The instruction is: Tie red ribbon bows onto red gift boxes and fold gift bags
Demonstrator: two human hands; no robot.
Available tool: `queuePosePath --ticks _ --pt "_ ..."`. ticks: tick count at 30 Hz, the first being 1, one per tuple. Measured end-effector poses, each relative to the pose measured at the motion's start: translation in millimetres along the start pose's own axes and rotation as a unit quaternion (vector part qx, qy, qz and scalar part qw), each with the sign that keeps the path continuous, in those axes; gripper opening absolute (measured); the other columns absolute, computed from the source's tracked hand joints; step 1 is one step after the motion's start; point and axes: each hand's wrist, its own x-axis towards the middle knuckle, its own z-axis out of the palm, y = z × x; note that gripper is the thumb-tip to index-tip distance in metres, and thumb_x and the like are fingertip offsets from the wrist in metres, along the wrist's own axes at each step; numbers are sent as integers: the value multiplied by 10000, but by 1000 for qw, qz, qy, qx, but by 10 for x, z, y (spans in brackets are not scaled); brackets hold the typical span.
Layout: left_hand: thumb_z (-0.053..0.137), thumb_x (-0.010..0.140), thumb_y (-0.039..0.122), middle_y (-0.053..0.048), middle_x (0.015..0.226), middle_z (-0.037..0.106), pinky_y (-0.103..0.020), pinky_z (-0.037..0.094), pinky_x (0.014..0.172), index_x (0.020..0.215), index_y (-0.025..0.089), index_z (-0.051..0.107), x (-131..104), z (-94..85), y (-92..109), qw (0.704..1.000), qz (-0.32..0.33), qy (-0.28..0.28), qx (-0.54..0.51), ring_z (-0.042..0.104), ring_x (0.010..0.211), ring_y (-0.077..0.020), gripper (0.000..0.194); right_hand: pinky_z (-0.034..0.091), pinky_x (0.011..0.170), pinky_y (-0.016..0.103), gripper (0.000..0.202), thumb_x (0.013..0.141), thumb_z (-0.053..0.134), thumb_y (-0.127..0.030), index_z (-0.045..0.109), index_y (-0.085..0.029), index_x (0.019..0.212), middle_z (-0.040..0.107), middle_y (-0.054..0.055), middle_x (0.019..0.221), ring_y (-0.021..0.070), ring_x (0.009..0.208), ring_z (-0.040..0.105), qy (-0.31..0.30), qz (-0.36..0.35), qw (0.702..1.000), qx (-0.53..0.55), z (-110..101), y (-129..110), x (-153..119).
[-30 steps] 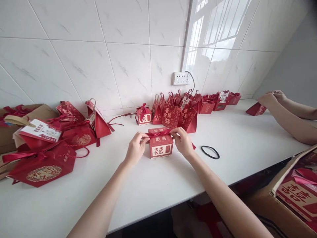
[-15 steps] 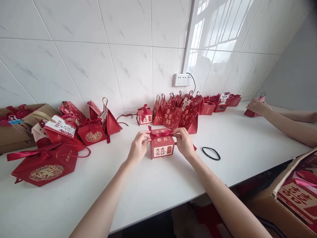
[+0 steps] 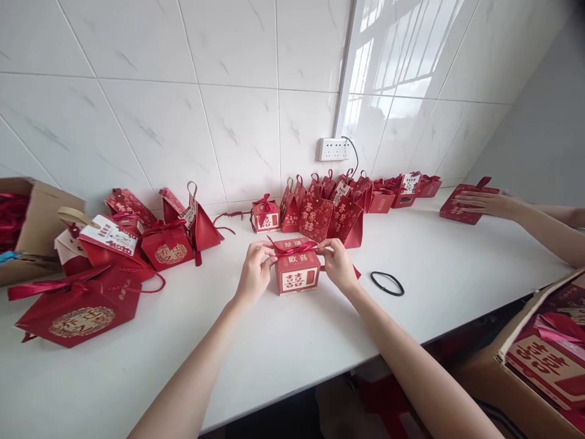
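A red and cream gift box (image 3: 298, 277) with gold characters stands upright on the white table in front of me. Across its top runs a dark red ribbon (image 3: 295, 247), tied at the middle. My left hand (image 3: 255, 271) pinches the ribbon at the box's left side, thumb against fingers. On the other side my right hand (image 3: 337, 263) pinches the ribbon near the right top edge. A loose ribbon tail shows behind my right wrist. Part of the box's right side is hidden by that hand.
Red gift boxes (image 3: 315, 213) line the wall; more stand at left, including a large one (image 3: 82, 305). A black hair tie (image 3: 387, 283) lies to the right. Cardboard boxes stand at far left (image 3: 55, 207) and lower right (image 3: 479, 378). A co-worker's hand (image 3: 489, 203) touches a red bag.
My hands stay on the ribbon with hardly any movement. At far right, the co-worker's red bag now lies tilted with its broad face showing. The left cardboard box has shifted and turned.
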Motion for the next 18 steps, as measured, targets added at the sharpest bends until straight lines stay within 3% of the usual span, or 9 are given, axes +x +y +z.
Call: queuePosePath --ticks 12,18 --pt "492 847 315 -71 987 559 -278 509 651 797 216 534 -33 5 26 998 -44 6 -48 560 999 -210 119 586 520 287 208 814 490 -431 502 -223 808 531 62 975 222 919 630 -16 -18 999 -36 -23 47 14" --pt "422 868 495 -31 848 575 -289 487 719 798 202 534 -44 -21 66 975 -151 -5 -165 567 839 -173 321 594 596 325 320 804 514 -537 491 -218 818 594 38 919 208 918 615 -33 -3 999 42 -57 -103 -50"
